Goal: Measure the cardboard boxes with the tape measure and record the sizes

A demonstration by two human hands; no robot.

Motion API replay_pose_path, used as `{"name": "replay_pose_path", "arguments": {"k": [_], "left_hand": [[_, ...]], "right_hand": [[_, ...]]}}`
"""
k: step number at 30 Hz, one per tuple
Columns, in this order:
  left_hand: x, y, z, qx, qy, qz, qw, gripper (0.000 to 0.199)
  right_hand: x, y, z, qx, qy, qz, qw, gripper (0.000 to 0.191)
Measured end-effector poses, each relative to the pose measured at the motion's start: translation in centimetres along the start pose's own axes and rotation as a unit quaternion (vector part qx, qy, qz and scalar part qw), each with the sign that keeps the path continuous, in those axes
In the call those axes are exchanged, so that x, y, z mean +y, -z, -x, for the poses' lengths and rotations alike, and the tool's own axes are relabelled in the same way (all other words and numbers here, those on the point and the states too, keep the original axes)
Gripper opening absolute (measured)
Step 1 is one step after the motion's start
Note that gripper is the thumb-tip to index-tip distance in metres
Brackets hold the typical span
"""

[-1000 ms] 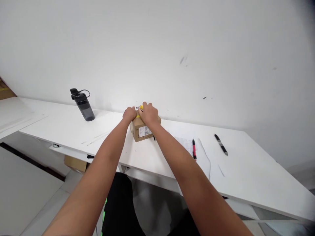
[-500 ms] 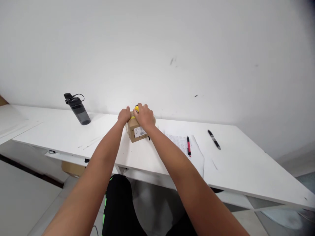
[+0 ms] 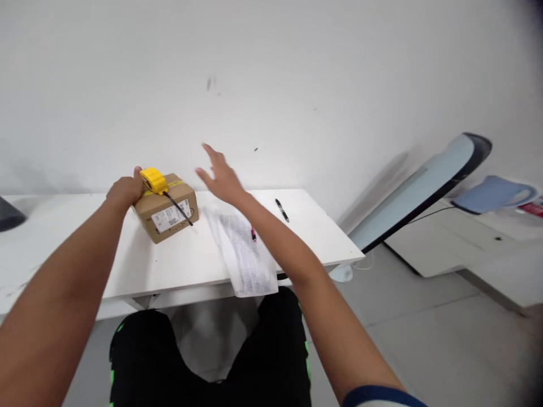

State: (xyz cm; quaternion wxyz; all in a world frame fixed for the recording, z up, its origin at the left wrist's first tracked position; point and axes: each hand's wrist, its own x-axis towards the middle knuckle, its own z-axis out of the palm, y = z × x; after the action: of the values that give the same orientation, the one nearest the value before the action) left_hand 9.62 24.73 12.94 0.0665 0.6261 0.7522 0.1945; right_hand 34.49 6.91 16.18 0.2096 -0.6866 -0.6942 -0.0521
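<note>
At the left end of a brown cardboard box (image 3: 186, 202), my left hand (image 3: 125, 191) is closed round the edge, with its fingers mostly hidden and its thumb up beside a yellow tape measure (image 3: 154, 181). The tape measure rests on the box top near that hand, and its black strap (image 3: 178, 208) hangs over the white label (image 3: 163, 218) on the front. A yellow strip (image 3: 175, 183) runs along the box top. My right hand (image 3: 221, 178) is in the air right of the box, fingers spread, holding nothing and slightly blurred.
Under my right forearm, a printed plastic sheet (image 3: 250, 271) hangs over the front edge of the white table (image 3: 186, 265). A red pen (image 3: 253, 233) lies partly hidden there, with a black pen (image 3: 282, 210) farther right. A dark bottle (image 3: 9, 215) shows at the left edge.
My right hand has let go of the tape measure and moved right, its fingers opening. My left hand stays at the box's left end. The view has turned right.
</note>
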Motion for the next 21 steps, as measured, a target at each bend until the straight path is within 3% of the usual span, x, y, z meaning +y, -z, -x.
{"name": "replay_pose_path", "arguments": {"k": [2,4,6,8,11,14,18,21], "left_hand": [[0.2,0.0,-0.2,-0.039,0.0,-0.027,0.999,0.088],[0.5,0.2,0.0,-0.047,0.023,-0.034,0.998,0.085],[0.6,0.5,0.4,-0.037,0.06,-0.03,0.997,0.083],[0.7,0.7,0.9,-0.026,0.075,-0.024,0.997,0.076],[0.4,0.9,1.4,-0.02,0.051,-0.011,0.998,0.064],[0.1,1.0,1.6,-0.01,0.041,-0.01,0.999,0.056],[-0.1,1.3,1.7,-0.006,0.033,-0.026,0.999,0.05],[-0.2,1.5,1.5,-0.008,0.029,-0.036,0.999,0.049]], "right_hand": [[5.1,0.0,3.2,-0.026,-0.016,-0.033,0.999,0.054],[9.3,-1.3,6.1,-0.1,-0.119,-0.03,0.987,0.057],[11.9,-3.7,8.1,-0.122,-0.173,-0.007,0.977,0.061],[12.9,-6.3,9.3,-0.13,-0.17,-0.009,0.977,0.061],[13.4,-9.0,10.1,-0.089,-0.158,-0.026,0.983,0.047],[14.5,-10.2,10.3,-0.045,-0.175,-0.148,0.972,0.043],[16.2,-10.8,9.9,0.048,-0.186,-0.387,0.902,0.044],[16.7,-11.1,9.6,0.159,-0.178,-0.451,0.86,0.044]]}}
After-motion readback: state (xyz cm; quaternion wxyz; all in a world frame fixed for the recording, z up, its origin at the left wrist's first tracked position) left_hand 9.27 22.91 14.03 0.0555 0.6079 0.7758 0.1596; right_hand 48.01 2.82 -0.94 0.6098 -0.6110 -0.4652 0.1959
